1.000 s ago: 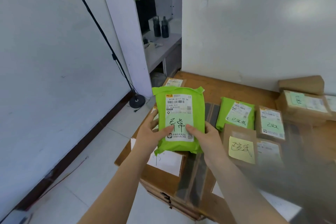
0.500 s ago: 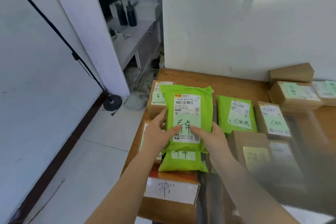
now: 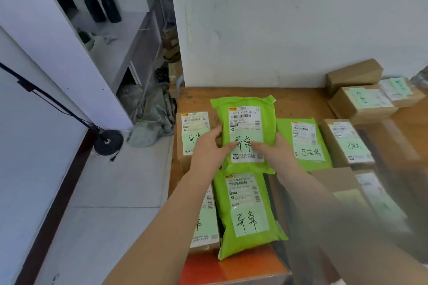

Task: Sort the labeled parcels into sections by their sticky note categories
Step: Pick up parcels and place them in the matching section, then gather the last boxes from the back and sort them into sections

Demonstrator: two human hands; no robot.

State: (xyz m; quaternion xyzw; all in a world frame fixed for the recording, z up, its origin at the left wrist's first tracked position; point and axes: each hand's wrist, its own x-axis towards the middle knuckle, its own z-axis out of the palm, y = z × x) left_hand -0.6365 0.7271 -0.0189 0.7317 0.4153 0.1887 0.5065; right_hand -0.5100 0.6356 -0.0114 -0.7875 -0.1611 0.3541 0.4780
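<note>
A small parcel-sorting room or back office: a wooden table (image 3: 301,97) against a bare white wall (image 3: 289,18) carries green mailer bags (image 3: 247,215) and cardboard boxes (image 3: 361,104) bearing shipping labels and handwritten sticky notes, with a tiled floor (image 3: 111,192) at left.

Bright, even light; right edge smeared; wide-angle edge distortion.

Lime-green parcel (image 3: 245,136), centre frame: white barcode label, pale-green sticky note (image 3: 246,144), black handwriting. Brown wooden desk (image 3: 298,97).
</note>
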